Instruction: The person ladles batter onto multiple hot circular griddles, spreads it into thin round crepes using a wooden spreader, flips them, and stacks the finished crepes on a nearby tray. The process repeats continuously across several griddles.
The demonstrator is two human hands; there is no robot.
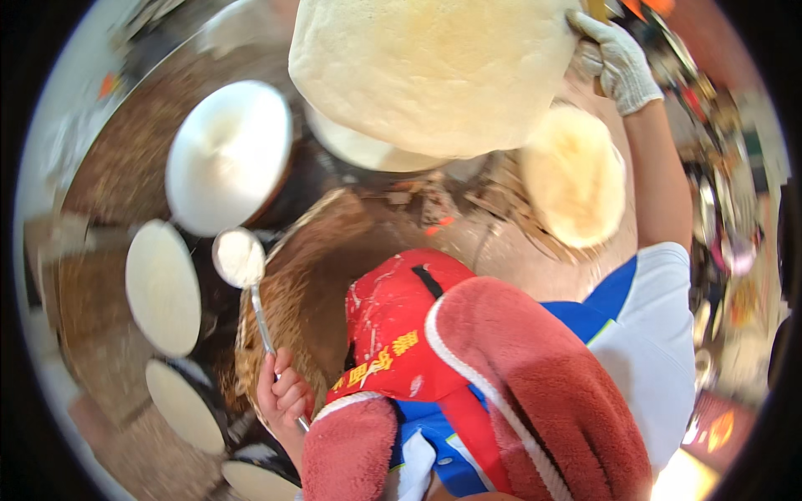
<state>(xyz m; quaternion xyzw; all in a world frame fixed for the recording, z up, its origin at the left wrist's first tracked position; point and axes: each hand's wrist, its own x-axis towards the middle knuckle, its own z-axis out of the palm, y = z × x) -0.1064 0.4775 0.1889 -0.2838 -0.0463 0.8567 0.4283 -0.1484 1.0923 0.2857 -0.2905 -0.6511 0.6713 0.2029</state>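
My right hand, in a white knitted glove, is raised at the top right and grips the edge of a large pale round flatbread held up in the air. My left hand, bare with a red fluffy cuff, is closed around the thin metal handle of a ladle at the lower left. White flour or batter fills the ladle's round bowl, which hangs over the dark gap beside a brown curved basin. A red apron covers my front.
A second, puffed flatbread lies to the right below the raised one. A white domed lid sits at the upper left. Flat raw dough discs line the left side on a brown crumb-strewn surface. Blurred metal items crowd the right rim.
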